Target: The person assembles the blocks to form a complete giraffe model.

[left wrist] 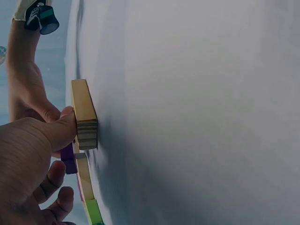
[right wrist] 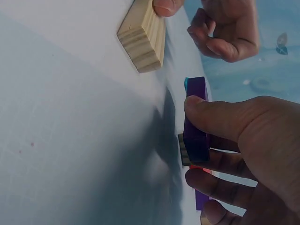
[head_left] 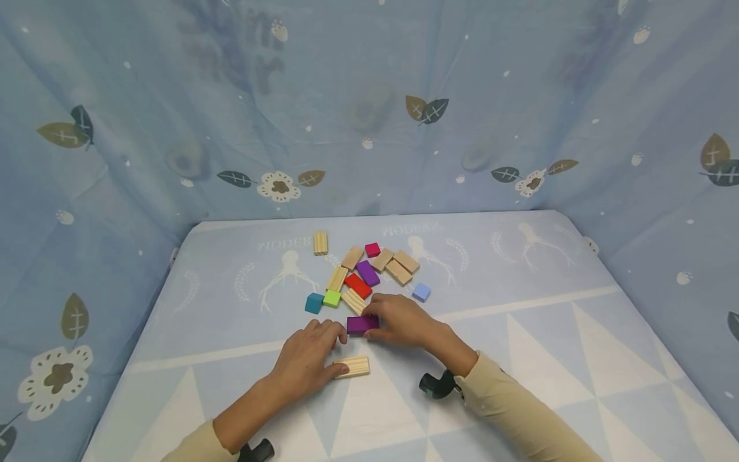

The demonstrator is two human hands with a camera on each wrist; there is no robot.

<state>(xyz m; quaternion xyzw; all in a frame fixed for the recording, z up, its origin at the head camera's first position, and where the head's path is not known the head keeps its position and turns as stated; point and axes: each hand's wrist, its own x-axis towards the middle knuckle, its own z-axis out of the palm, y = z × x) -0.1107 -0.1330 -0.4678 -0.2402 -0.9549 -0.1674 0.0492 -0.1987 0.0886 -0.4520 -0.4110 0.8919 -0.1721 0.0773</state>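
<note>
My right hand (head_left: pixel 401 319) pinches the purple block (head_left: pixel 356 325), one end hidden, length sideways. My left hand (head_left: pixel 307 360) touches the wooden block (head_left: pixel 358 366).

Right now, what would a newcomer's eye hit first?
Probably the right hand, pinching a purple block just in front of the scattered blocks. Next, the left hand, its thumb on a plain wooden block closer in. Then the bright red block amid the scatter beyond the hands.

L grip (head_left: pixel 306 358) loose, R grip (head_left: pixel 402 319) pinched
</note>
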